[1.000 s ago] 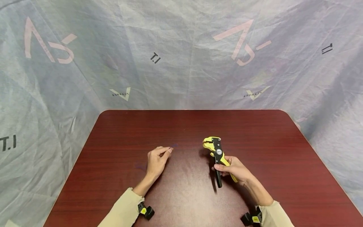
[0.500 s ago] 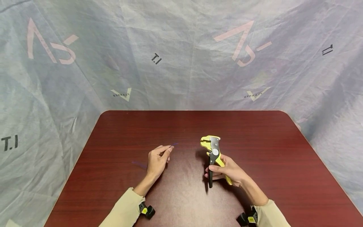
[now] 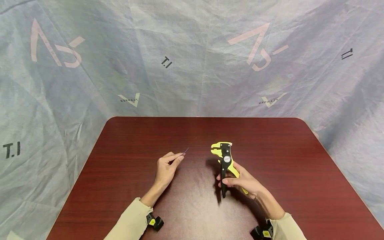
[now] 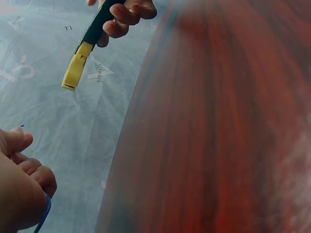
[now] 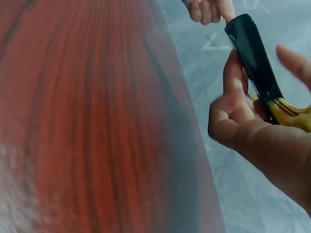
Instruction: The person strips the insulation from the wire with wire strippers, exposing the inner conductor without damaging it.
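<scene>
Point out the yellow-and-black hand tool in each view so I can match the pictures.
Head: the hand tool is right of centre, below mid-height, in the right hand.
Left wrist: the hand tool is at the top, left of centre, yellow end down.
Right wrist: the hand tool is at upper right, yellow part at the edge.
Shared landmark: the red-brown table.

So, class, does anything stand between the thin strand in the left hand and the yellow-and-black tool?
Nothing visible: in the head view, only a gap separates the strand from the tool in the right hand.
</scene>
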